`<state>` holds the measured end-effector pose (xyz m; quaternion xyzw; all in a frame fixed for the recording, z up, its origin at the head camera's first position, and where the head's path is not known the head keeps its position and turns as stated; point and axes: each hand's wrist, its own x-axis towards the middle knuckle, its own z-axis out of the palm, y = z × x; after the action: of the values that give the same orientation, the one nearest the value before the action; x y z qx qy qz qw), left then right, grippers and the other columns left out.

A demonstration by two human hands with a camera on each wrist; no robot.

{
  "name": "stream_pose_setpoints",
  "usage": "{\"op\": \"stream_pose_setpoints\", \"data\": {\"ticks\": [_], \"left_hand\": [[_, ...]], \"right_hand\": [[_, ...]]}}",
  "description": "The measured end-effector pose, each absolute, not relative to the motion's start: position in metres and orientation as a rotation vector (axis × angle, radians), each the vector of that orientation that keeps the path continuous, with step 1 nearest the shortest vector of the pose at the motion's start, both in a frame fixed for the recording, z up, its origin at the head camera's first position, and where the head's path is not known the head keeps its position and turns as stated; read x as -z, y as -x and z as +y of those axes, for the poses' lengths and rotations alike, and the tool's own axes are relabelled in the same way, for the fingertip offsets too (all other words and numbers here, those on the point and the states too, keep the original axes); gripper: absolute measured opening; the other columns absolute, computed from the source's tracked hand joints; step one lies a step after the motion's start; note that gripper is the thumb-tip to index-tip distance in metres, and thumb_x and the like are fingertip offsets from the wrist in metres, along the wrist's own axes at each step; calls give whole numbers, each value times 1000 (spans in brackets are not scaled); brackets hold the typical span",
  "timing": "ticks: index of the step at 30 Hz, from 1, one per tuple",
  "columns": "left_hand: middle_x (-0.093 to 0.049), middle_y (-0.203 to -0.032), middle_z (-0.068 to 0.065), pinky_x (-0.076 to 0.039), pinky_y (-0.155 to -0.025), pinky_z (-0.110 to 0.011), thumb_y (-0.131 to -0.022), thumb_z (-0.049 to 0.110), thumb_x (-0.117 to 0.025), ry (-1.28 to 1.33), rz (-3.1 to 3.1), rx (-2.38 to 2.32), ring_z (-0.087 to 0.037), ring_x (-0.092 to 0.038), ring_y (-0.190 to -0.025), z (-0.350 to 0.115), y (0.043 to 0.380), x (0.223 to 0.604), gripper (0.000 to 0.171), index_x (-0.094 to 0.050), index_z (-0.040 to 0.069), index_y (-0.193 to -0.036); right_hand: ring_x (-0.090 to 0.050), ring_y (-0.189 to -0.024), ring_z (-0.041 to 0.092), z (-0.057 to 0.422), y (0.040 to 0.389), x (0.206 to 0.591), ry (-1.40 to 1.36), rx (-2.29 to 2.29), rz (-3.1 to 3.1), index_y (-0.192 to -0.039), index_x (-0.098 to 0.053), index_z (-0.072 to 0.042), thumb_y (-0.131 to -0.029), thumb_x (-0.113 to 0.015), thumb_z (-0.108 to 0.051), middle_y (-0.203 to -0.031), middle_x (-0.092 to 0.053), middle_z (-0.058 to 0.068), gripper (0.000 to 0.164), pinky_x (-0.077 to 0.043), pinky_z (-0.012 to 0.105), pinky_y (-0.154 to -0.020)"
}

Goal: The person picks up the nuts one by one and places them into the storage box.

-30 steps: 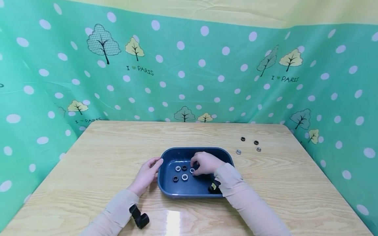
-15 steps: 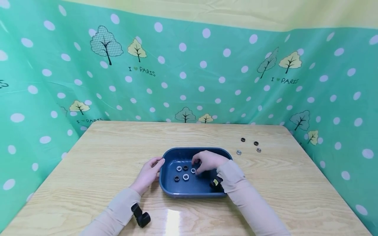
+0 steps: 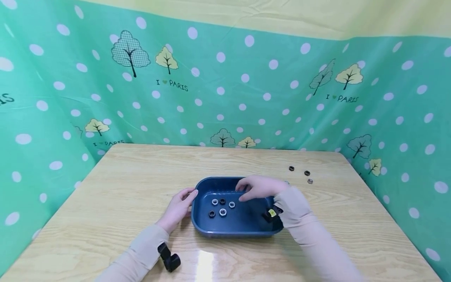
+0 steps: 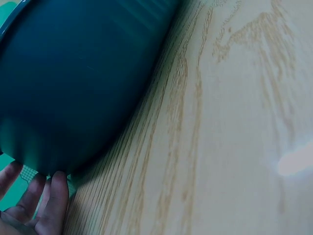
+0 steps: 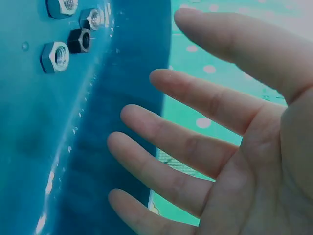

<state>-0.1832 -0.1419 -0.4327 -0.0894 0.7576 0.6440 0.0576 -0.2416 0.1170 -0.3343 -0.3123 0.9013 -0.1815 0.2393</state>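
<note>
A dark blue tray (image 3: 243, 225) with rounded corners sits on the table. My left hand (image 3: 177, 209) holds it at the left side, the thumb at the rim; in the left wrist view, its fingertips (image 4: 59, 182) touch the outer wall. Inside lie several hex nuts, among them a silver nut (image 3: 231, 204), a larger silver nut (image 3: 222, 212) and a black nut (image 3: 211, 214). My right hand (image 3: 258, 186) is over the tray's right part, right of the nuts. Its fingers are spread and hold nothing, as the right wrist view shows.
On the wooden table (image 3: 141, 168), right of and behind the tray, lie two black nuts (image 3: 291, 168) and a silver nut (image 3: 310, 181). Another silver nut is mostly hidden behind my right wrist. A patterned green cloth (image 3: 225, 98) hangs around the table.
My right hand was down at the silver nut in the tray; it has let go, risen and moved right. That nut stays in the tray. My left hand keeps its hold.
</note>
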Motion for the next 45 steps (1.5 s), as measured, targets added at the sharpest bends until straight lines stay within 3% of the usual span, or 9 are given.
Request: {"op": "stream_pose_setpoints", "data": {"ticks": [10,17,28,45], "left_hand": [[-59,-125,-18,-58,-77,-33,-98,34,-48,306,2301,-1939,-20,-61,-101,-141,184,433,45,-50,4,-132],[-59,-125,-18,-58,-77,-34,-98,34,-49,303,2317,-1928,-20,-61,-101,-141,183,432,45,-51,4,-131],[-59,-123,-18,-58,-74,-31,-98,32,-49,299,2294,-1972,-16,-62,-94,-140,187,435,44,-50,3,-132],[-58,-122,-18,-58,-76,-33,-98,32,-49,291,2281,-1983,-17,-61,-95,-138,185,433,44,-50,3,-132]], "right_hand": [[-60,-99,18,162,234,317,838,681,2450,-120,-61,-6,-90,-63,-25,-116,-63,11,36,-53,31,-81],[-60,-103,24,199,233,321,828,842,2506,-118,-60,-3,-93,-59,-23,-117,-63,15,32,-51,40,-88],[-61,-95,17,234,234,344,811,1002,2628,-109,-65,-3,-94,-58,-18,-107,-66,10,22,-53,31,-81],[-61,-100,33,273,242,376,477,1075,2787,-114,-60,7,-93,-59,-17,-114,-62,23,32,-51,33,-80]]}}
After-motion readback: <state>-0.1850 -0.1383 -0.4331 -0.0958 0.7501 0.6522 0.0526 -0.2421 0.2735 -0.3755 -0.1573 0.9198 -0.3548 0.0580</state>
